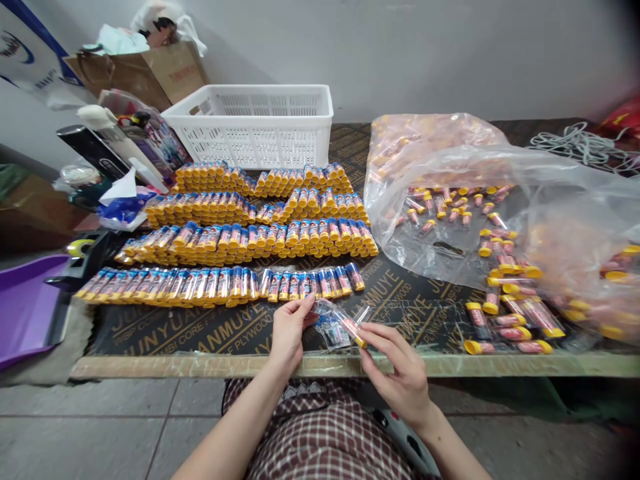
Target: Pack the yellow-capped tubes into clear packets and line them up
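Between the thumb and fingers of my right hand is a small clear tube with pink contents and a yellow cap, tilted over the table's front edge. My left hand is closed in a pinch just left of it; what the fingertips grip is too small to make out. Clear plastic film shows between the two hands. Beneath them lies a small pile of printed clear sleeves. Beyond my left hand stands a front row of wrapped tubes with blue tops and yellow bottoms.
More wrapped tubes are stacked in rows before a white plastic basket. On the right, loose yellow-capped tubes lie by a large clear bag. A purple dustpan, bottles and a paper bag are at left.
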